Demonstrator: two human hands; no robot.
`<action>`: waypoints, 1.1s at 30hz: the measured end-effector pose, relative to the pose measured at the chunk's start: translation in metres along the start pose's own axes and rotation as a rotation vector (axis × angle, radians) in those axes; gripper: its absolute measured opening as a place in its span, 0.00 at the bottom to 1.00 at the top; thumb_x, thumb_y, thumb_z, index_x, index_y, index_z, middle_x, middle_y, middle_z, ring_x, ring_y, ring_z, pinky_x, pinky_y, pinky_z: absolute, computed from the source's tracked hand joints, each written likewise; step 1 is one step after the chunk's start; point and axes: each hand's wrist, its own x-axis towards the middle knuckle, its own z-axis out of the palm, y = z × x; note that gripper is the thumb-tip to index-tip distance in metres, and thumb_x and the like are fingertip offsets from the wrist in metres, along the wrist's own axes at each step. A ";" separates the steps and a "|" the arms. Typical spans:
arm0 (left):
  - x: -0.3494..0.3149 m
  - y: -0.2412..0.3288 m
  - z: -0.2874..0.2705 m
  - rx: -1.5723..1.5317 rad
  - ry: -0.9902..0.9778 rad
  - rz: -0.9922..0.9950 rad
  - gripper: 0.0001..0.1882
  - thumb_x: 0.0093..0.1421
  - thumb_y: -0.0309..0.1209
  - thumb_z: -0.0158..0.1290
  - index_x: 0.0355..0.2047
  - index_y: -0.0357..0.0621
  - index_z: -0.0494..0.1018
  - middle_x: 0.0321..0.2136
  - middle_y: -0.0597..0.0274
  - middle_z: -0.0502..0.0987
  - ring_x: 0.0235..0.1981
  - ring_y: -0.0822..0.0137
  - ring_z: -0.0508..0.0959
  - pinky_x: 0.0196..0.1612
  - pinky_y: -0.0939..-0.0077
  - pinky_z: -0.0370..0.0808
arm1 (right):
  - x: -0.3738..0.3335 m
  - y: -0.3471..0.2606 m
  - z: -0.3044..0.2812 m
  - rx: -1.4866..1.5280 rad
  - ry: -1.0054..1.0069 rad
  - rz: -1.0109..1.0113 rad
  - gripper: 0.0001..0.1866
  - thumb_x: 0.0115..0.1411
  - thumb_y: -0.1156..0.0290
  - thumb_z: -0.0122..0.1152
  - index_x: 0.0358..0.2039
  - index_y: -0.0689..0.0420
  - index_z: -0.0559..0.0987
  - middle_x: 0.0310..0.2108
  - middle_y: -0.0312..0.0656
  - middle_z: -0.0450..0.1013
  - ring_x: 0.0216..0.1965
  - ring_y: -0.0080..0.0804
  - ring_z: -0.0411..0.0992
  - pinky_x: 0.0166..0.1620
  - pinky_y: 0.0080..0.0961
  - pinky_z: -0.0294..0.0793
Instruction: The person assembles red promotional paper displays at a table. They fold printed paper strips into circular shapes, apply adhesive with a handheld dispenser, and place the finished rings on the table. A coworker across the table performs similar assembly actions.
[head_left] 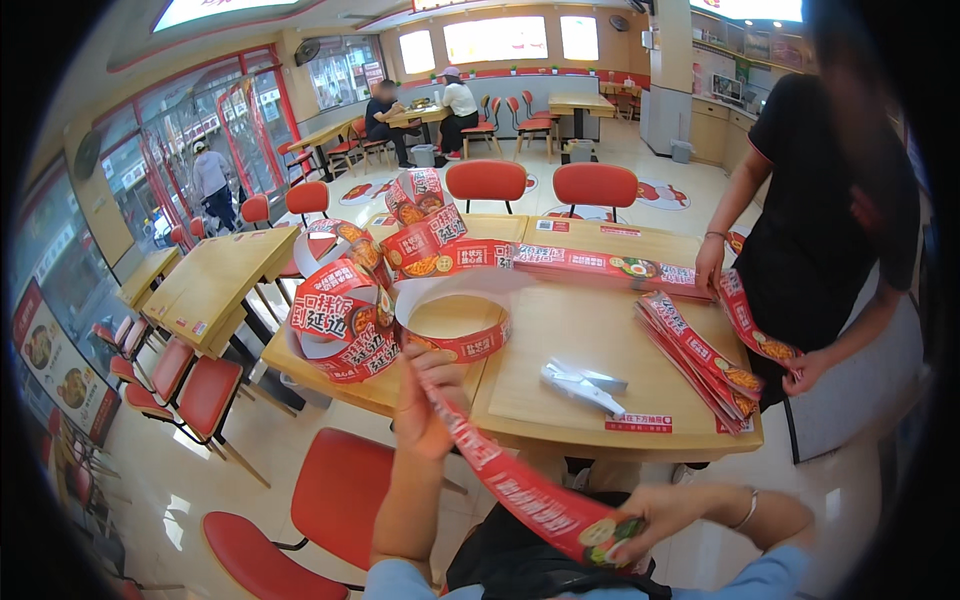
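A long red printed paper strip (520,490) slants between my hands in front of the table's near edge. My left hand (430,405) pinches its upper end; my right hand (660,515) grips the lower end, near a printed food picture. Close beyond my left hand stands a paper ring (455,318), white inside and red outside. More rings of the same strips are heaped to its left (345,310) and behind it (425,235). A white two-armed tool (583,385), its exact kind unclear, lies on the table to the right of my left hand.
Pushed-together wooden tables (560,330) hold a flat pile of strips (600,268) and a fanned stack (700,365). At the right, a co-worker in black (830,200) holds another strip (755,325) with both hands. Red chairs (340,490) stand near my left arm.
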 end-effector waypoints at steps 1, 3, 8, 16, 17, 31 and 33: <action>-0.004 0.008 0.004 0.076 -0.045 -0.027 0.09 0.65 0.33 0.52 0.44 0.49 0.72 0.30 0.74 0.70 0.32 0.77 0.70 0.33 0.82 0.72 | -0.002 0.029 0.015 0.128 -0.107 0.047 0.19 0.57 0.62 0.67 0.42 0.63 0.77 0.31 0.38 0.79 0.32 0.16 0.74 0.36 0.18 0.75; -0.009 0.030 0.003 0.203 -0.143 -0.080 0.07 0.65 0.32 0.51 0.42 0.48 0.72 0.30 0.74 0.71 0.33 0.78 0.71 0.30 0.83 0.71 | -0.019 0.068 0.037 0.151 -0.019 -0.054 0.16 0.57 0.69 0.67 0.43 0.64 0.77 0.31 0.34 0.78 0.34 0.13 0.72 0.38 0.17 0.75; -0.031 0.079 0.032 0.289 0.057 0.103 0.11 0.64 0.29 0.52 0.46 0.44 0.70 0.34 0.71 0.71 0.35 0.77 0.72 0.35 0.82 0.71 | -0.072 0.109 0.041 0.392 0.044 0.121 0.17 0.59 0.70 0.64 0.48 0.62 0.75 0.38 0.34 0.77 0.35 0.17 0.72 0.40 0.18 0.74; -0.028 0.112 0.027 0.458 -0.137 -0.418 0.18 0.65 0.31 0.51 0.52 0.41 0.63 0.22 0.68 0.70 0.17 0.76 0.70 0.22 0.83 0.65 | -0.149 0.104 -0.022 0.263 0.771 0.019 0.18 0.50 0.73 0.71 0.42 0.60 0.77 0.32 0.33 0.78 0.33 0.14 0.73 0.35 0.16 0.72; -0.028 0.107 0.019 0.580 -0.052 -0.420 0.17 0.63 0.39 0.54 0.44 0.40 0.67 0.14 0.68 0.66 0.10 0.76 0.63 0.17 0.82 0.59 | -0.153 0.090 -0.030 0.090 0.774 0.032 0.15 0.50 0.74 0.71 0.39 0.59 0.78 0.31 0.34 0.78 0.33 0.17 0.74 0.36 0.19 0.72; 0.004 -0.028 -0.041 1.253 0.088 -1.253 0.19 0.57 0.31 0.61 0.47 0.37 0.75 0.43 0.64 0.78 0.44 0.75 0.75 0.50 0.76 0.72 | 0.016 -0.025 -0.024 -1.637 0.728 -0.342 0.08 0.51 0.69 0.59 0.33 0.51 0.81 0.42 0.36 0.75 0.50 0.40 0.71 0.61 0.50 0.60; 0.001 -0.019 -0.061 1.279 0.191 -1.164 0.20 0.56 0.31 0.61 0.48 0.38 0.74 0.45 0.61 0.77 0.45 0.74 0.75 0.51 0.76 0.71 | 0.024 -0.027 -0.032 -1.607 0.654 -0.295 0.07 0.51 0.69 0.58 0.30 0.50 0.82 0.49 0.38 0.72 0.54 0.40 0.67 0.63 0.52 0.55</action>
